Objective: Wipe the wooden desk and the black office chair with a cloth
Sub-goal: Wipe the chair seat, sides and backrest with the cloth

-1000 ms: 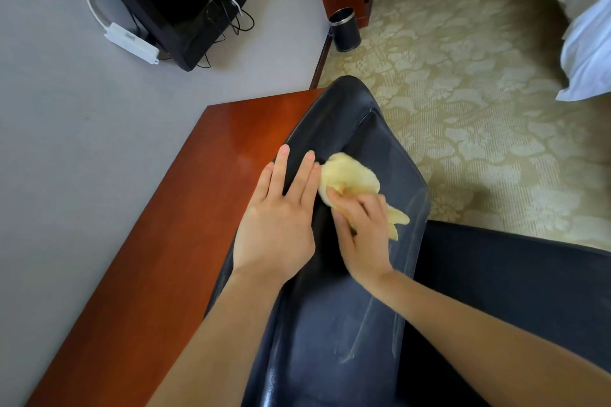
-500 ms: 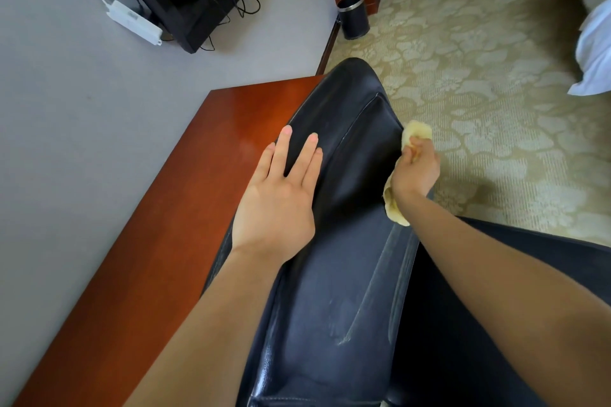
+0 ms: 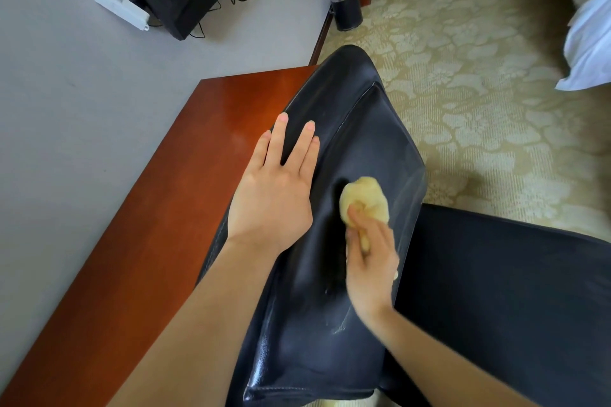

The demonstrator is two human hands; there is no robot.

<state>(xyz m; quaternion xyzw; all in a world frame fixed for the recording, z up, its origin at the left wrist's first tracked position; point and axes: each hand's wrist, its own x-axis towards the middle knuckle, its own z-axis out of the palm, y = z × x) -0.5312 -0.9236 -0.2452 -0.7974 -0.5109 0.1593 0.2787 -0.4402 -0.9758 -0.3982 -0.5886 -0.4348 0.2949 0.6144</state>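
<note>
The right hand has swung back from the 3 o'clock edge of the black chair to the middle of its backrest, bringing the yellow cloth with it, while the left hand has stayed put. The cloth now sits on the leather, bunched into a small ball, just beside the left hand at its 3 o'clock. The right fingers curl over the cloth and pinch it, though motion blur hides exactly how. The left fingers are straight and slightly spread, pressed flat on the backrest towards 11 o'clock. The wooden surface runs along the chair's 9 o'clock side; whether the two touch cannot be told.

The likeliest fault is patchy cleaning. A balled cloth meets the leather on a narrow patch, and pale streaks already show towards 6 o'clock, so bands between strokes could be missed. The fast strokes could also pull the cloth out of the pinch. If the left hand eased its pressure, the backrest might swing or the chair shift under the rubbing, possibly knocking against the wooden surface.
</note>
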